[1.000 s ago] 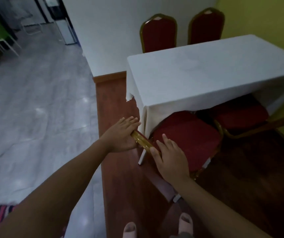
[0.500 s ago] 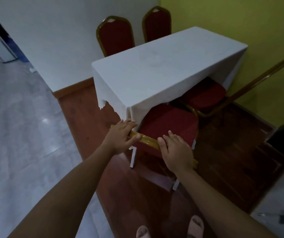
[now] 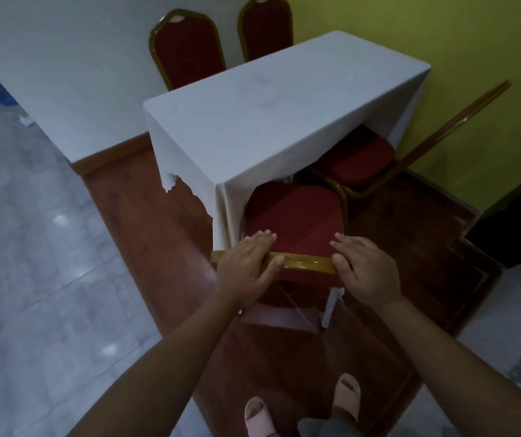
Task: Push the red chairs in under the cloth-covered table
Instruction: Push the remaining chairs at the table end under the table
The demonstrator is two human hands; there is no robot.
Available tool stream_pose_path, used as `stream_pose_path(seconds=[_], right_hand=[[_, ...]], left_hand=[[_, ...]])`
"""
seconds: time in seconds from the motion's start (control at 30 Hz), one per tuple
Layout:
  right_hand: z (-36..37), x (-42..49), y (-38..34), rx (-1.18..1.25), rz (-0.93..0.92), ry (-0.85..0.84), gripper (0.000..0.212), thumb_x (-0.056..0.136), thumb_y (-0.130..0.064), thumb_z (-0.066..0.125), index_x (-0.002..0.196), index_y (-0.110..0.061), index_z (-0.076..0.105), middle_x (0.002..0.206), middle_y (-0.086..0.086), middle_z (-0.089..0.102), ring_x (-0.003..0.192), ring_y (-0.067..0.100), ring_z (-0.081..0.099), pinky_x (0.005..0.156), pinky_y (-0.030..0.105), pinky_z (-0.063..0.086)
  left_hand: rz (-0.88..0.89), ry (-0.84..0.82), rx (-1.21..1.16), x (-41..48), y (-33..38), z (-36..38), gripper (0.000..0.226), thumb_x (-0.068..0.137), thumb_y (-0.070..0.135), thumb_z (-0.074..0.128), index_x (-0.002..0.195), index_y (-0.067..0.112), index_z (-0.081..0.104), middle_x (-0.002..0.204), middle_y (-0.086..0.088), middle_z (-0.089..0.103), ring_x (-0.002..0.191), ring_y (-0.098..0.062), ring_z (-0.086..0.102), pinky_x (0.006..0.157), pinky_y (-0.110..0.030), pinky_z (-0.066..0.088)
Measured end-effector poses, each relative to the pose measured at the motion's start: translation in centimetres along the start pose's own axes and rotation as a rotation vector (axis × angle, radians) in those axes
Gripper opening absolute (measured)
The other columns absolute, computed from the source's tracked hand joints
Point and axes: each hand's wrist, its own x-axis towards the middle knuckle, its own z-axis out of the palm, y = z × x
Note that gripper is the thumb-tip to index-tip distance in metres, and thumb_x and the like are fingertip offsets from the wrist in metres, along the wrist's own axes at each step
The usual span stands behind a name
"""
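Flat, fingers straight, the left hand (image 3: 246, 268) and right hand (image 3: 364, 274) press the red chair's (image 3: 294, 216) back rail (image 3: 305, 263), spread for a square shove; seat partly under the bench (image 3: 268, 121)

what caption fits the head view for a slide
Left hand and right hand rest on the back rail of a red chair, its seat partly under the cloth-covered table.

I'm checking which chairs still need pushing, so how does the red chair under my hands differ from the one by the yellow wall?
The near chair has the left hand and right hand on its gold back rail; the wall-side chair is untouched. The near chair sits at the near corner of the table; the wall-side chair sits farther along the same side. Both have red seats, gold frames, and are only partly under it.
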Motion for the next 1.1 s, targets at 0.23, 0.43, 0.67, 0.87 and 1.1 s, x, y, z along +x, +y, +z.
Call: stream_pose_path(seconds=[0.23, 0.43, 0.67, 0.87, 1.1], right_hand=[[-0.2, -0.5, -0.7, 0.023, 0.152, 0.060, 0.059, 0.097, -0.052, 0.023, 0.121, -0.017, 0.064, 0.129, 0.004, 0.061, 0.121, 0.021, 0.054, 0.096, 0.046, 0.045], [0.7, 0.0, -2.5, 0.046, 0.225, 0.151, 0.051, 0.095, -0.041, 0.027, 0.115, -0.019, 0.068, 0.126, 0.001, 0.064, 0.118, 0.018, 0.056, 0.097, 0.041, 0.040], [-0.1, 0.7, 0.0, 0.059, 0.145, 0.149, 0.047, 0.091, -0.034, 0.032, 0.111, -0.016, 0.070, 0.120, 0.001, 0.067, 0.114, 0.018, 0.059, 0.091, 0.038, 0.047], [-1.3, 0.9, 3.8, 0.057, 0.064, 0.163, 0.047, 0.089, -0.032, 0.033, 0.107, -0.014, 0.072, 0.115, 0.002, 0.070, 0.109, 0.019, 0.062, 0.087, 0.034, 0.048], [-3.4, 2.5, 9.5, 0.041, -0.026, 0.098, 0.052, 0.091, -0.034, 0.028, 0.106, -0.012, 0.073, 0.113, 0.003, 0.070, 0.108, 0.020, 0.062, 0.085, 0.026, 0.042]], left_hand=[[-0.016, -0.184, -0.115, 2.3, 0.2, 0.4, 0.063, 0.092, 0.057, 0.023, 0.135, 0.020, 0.050, 0.138, 0.000, 0.052, 0.132, -0.011, 0.041, 0.109, -0.034, 0.036], [-0.122, -0.274, -0.128, 2.5, -0.1, 1.3, 0.069, 0.086, 0.065, 0.017, 0.134, 0.028, 0.051, 0.140, 0.006, 0.049, 0.133, -0.006, 0.039, 0.103, -0.034, 0.041], [-0.191, -0.103, -0.013, 2.5, 2.4, 2.4, 0.063, 0.091, 0.052, 0.017, 0.088, 0.020, 0.072, 0.087, 0.004, 0.074, 0.083, -0.015, 0.069, 0.062, -0.027, 0.047], [-0.275, -0.079, 0.041, 2.5, 5.4, 4.6, 0.069, 0.090, 0.045, 0.012, 0.080, 0.013, 0.072, 0.072, -0.001, 0.072, 0.062, -0.015, 0.063, 0.052, -0.030, 0.044], [-0.333, -0.060, 0.000, 4.4, 9.8, 7.2, 0.067, 0.090, 0.043, 0.012, 0.097, 0.016, 0.073, 0.090, 0.000, 0.074, 0.080, -0.017, 0.068, 0.062, -0.035, 0.053]])
